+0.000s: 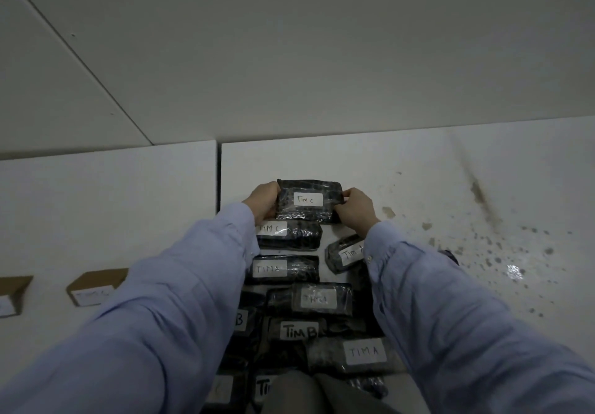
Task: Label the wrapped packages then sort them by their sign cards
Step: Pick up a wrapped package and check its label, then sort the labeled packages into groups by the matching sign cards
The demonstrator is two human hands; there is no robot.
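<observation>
Both hands were on the far package point(308, 201), white label reading TIM C. The left hand point(262, 199) had its fingers curled round the left short end and the right hand point(354, 209) pinched the right end. Two-ended grip: my guess was to stop the slick wrap sliding and keep the label face-up and readable.

It was at the far head of a rough column of wrapped packages on the white surface point(418, 162), just beyond a second TIM C package point(289, 234). Lifted or resting flat, I couldn't tell.

Nearer in were a TIM A package point(285, 268), another TIM A point(317, 299), a TIM B package point(297, 330) and a third TIM A point(362, 352). A tilted package point(343, 254) lay just right of the column, label part-hidden by the right sleeve point(450, 301) (last letter unreadable).

Every label I could see was filled in, so labelling looked mostly done and sorting was the step in hand. Letters in the column were mixed, so it read as a staging pile, not a sorted one.

A folded brown card point(93, 286) stood well to the left on the neighbouring panel, lettering too dim to trust. Another card point(11, 296) sat at the edge of view. The held package was likely headed that way.

Dark stains point(483, 220) marked the right side, and the column sat left of the worst of them.
</observation>
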